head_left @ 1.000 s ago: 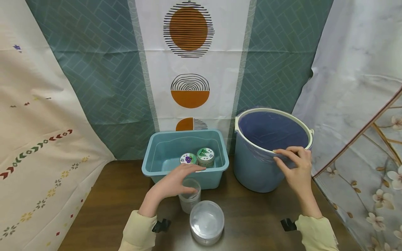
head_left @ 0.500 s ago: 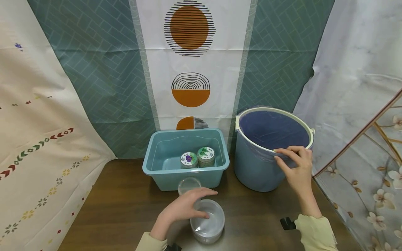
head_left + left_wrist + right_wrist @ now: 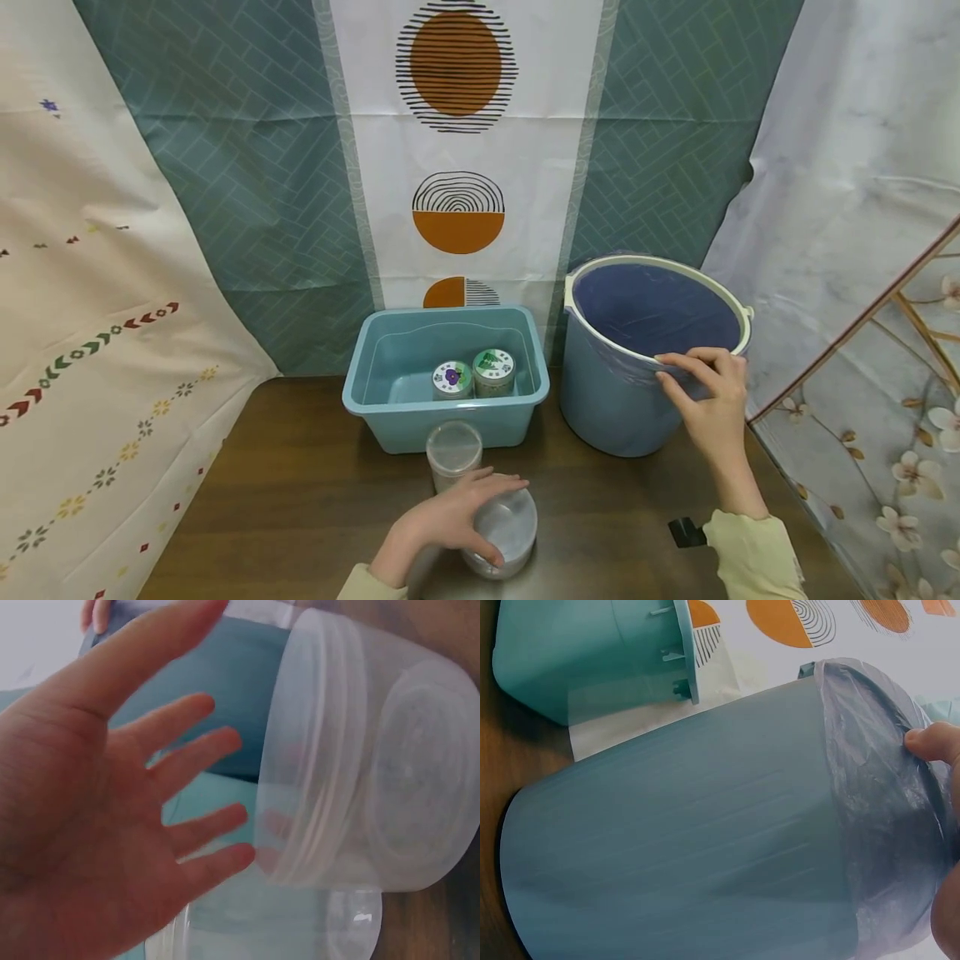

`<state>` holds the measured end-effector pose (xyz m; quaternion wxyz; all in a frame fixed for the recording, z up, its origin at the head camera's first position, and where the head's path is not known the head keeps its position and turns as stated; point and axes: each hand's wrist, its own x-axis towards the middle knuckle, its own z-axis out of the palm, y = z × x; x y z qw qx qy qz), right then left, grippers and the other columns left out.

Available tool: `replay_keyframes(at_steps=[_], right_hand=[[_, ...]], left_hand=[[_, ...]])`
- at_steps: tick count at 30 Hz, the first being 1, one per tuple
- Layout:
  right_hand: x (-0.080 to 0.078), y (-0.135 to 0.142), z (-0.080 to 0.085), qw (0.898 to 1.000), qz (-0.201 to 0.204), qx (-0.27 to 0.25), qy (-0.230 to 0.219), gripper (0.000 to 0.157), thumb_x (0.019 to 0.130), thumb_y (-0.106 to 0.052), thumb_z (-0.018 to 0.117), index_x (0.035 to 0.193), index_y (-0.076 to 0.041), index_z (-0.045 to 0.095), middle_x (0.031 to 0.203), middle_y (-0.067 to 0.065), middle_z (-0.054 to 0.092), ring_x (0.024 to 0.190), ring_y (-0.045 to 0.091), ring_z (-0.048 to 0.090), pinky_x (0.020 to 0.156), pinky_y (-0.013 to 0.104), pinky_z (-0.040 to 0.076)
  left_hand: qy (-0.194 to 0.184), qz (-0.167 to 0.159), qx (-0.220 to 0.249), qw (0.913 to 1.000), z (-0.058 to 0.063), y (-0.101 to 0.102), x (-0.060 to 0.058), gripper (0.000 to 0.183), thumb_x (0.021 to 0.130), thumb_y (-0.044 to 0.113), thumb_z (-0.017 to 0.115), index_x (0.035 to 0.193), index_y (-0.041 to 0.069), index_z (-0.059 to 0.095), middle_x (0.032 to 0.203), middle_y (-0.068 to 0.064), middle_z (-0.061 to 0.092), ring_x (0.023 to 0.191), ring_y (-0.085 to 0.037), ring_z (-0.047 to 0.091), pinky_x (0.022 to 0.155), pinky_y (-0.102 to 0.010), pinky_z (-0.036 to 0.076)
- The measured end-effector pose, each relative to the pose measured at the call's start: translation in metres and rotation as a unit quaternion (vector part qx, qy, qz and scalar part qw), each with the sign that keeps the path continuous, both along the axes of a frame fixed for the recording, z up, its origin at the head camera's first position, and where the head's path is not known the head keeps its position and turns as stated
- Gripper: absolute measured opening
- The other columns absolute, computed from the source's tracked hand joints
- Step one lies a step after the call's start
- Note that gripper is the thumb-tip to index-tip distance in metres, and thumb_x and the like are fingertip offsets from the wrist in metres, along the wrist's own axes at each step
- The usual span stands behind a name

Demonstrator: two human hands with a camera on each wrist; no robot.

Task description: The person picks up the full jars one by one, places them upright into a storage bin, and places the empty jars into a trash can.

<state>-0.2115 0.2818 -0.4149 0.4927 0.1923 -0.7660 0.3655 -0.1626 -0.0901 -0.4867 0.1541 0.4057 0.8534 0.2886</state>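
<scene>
My left hand point(image 3: 457, 517) hovers over a low, round clear plastic container point(image 3: 513, 525), thumb and fingers spread around its top. In the left wrist view the left hand's fingers are apart, with nothing between thumb and fingers; the fingertips come close to the clear container point(image 3: 420, 765), and contact is unclear. Just behind stands a taller clear plastic jar point(image 3: 454, 454), partly hidden by the hand. My right hand point(image 3: 712, 396) pinches the front rim of a blue trash bin point(image 3: 607, 400). A thin plastic bag point(image 3: 877, 795) lines the bin and folds over its rim.
A light blue plastic basin point(image 3: 450, 425) stands behind the jars, holding a jar with a purple-flower label point(image 3: 452, 379) and a jar with a green-leaf label point(image 3: 494, 372). Everything rests on a dark wooden table point(image 3: 300, 483). Patterned cloths point(image 3: 262, 167) hang around it.
My left hand has moved from above the taller jar toward me and to the right, over the low round container. My right hand has stayed at the bin rim.
</scene>
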Motion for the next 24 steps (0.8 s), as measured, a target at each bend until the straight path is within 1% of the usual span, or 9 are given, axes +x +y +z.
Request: replay_keyframes(at_steps=[3,4,6,8,10,14,16,18,24], right_hand=[[0.000,0.001,0.000,1.000,-0.001,-0.002,-0.001,0.035,0.061,0.016,0.080,0.093,-0.001,0.077,0.094,0.020,0.057,0.099,-0.002,0.036,0.095,0.024,0.020],[0.000,0.001,0.000,1.000,0.000,-0.002,-0.002,0.035,0.062,0.016,0.080,0.093,-0.001,0.077,0.094,0.020,0.056,0.099,-0.002,0.036,0.095,0.024,0.020],[0.000,0.001,0.000,1.000,0.000,-0.003,-0.002,0.035,0.062,0.016,0.080,0.093,-0.001,0.077,0.094,0.020,0.056,0.099,-0.002,0.036,0.095,0.024,0.020],[0.001,0.000,0.000,1.000,0.000,-0.003,-0.003,0.035,0.062,0.015,0.081,0.093,-0.002,0.078,0.094,0.020,0.057,0.099,-0.002,0.036,0.094,0.024,0.020],[0.001,0.000,0.001,1.000,0.001,-0.003,-0.004,0.035,0.063,0.014,0.081,0.094,-0.002,0.078,0.094,0.019,0.057,0.100,-0.003,0.036,0.094,0.024,0.020],[0.000,0.000,0.001,1.000,0.001,-0.001,-0.002,0.033,0.065,0.011,0.081,0.094,-0.003,0.078,0.095,0.019,0.058,0.100,-0.002,0.036,0.094,0.024,0.021],[0.000,0.000,0.002,1.000,0.001,0.000,-0.001,0.031,0.067,0.009,0.081,0.095,-0.004,0.078,0.095,0.019,0.058,0.100,-0.002,0.036,0.094,0.023,0.021],[0.001,0.000,0.002,1.000,0.000,0.001,0.001,0.028,0.069,0.007,0.081,0.095,-0.005,0.079,0.095,0.019,0.058,0.099,-0.002,0.036,0.094,0.024,0.021],[0.002,-0.001,0.003,1.000,0.000,0.005,0.003,0.024,0.073,0.002,0.080,0.096,-0.006,0.079,0.095,0.019,0.058,0.098,-0.002,0.036,0.094,0.024,0.021]], left_hand=[[-0.005,0.010,-0.031,0.9994,0.000,0.003,0.002,0.101,0.067,0.034,0.090,0.153,0.024,0.038,0.159,-0.003,0.039,0.146,-0.044,0.028,0.114,-0.058,0.033],[0.005,0.014,-0.049,0.9987,0.001,0.005,0.003,0.102,0.066,0.034,0.091,0.153,0.026,0.037,0.160,-0.002,0.038,0.146,-0.043,0.029,0.114,-0.057,0.034],[0.041,0.019,-0.088,0.9951,0.001,0.009,0.004,0.106,0.063,0.036,0.092,0.153,0.028,0.037,0.160,-0.001,0.037,0.145,-0.041,0.032,0.114,-0.052,0.036],[0.076,0.023,-0.132,0.9881,0.001,0.013,0.006,0.109,0.060,0.038,0.094,0.152,0.031,0.037,0.161,0.001,0.036,0.144,-0.037,0.035,0.114,-0.047,0.038],[0.112,0.026,-0.176,0.9777,0.002,0.017,0.007,0.111,0.057,0.040,0.095,0.152,0.034,0.038,0.161,0.003,0.036,0.142,-0.033,0.038,0.112,-0.041,0.041],[0.149,0.023,-0.236,0.9600,0.004,0.024,0.009,0.115,0.054,0.043,0.096,0.151,0.039,0.036,0.161,0.007,0.034,0.139,-0.027,0.038,0.110,-0.034,0.042],[0.162,0.018,-0.253,0.9538,0.006,0.027,0.009,0.115,0.053,0.043,0.096,0.151,0.041,0.035,0.160,0.007,0.034,0.136,-0.026,0.039,0.109,-0.033,0.043],[0.169,0.012,-0.262,0.9500,0.008,0.029,0.009,0.116,0.053,0.043,0.096,0.151,0.043,0.035,0.158,0.006,0.036,0.135,-0.025,0.040,0.108,-0.033,0.043],[0.186,-0.015,-0.272,0.9439,0.010,0.032,0.006,0.112,0.053,0.047,0.096,0.148,0.047,0.037,0.152,0.001,0.038,0.131,-0.024,0.042,0.104,-0.032,0.045]])
